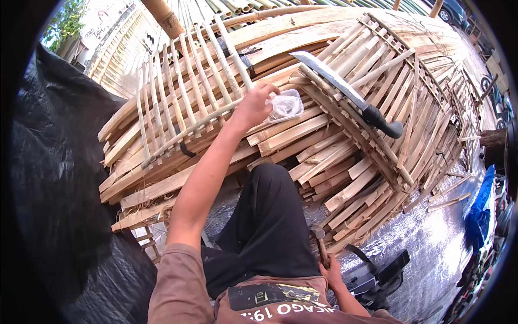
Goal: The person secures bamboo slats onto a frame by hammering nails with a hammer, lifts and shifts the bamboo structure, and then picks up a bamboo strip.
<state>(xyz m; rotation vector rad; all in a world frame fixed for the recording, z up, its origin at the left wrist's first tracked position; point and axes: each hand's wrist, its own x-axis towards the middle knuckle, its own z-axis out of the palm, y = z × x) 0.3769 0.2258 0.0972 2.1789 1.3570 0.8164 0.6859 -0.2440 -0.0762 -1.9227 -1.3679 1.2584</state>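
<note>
My left hand (256, 109) reaches over the wood stack, fingers curled at the left rim of a small clear plastic container (293, 112). A crumpled clear plastic bag (281, 106) lies inside it. What the fingertips pinch is too small to make out. Beside that hand is a slatted wooden frame (186, 129), with one corner close to my wrist. Down by my right hip, my right hand (332, 271) is closed round the handle of a hammer (320, 244), head up. A large blade with a dark curved handle (380, 120) rests on the slats to the right of the container.
Split bamboo or wood slats (340, 183) are stacked in front of my knee, with another slatted panel (377, 59) on top. Black sheeting (65, 189) hangs at left. A black strapped bag (386, 281) and blue plastic (480, 208) lie at right. A post (163, 19) stands behind.
</note>
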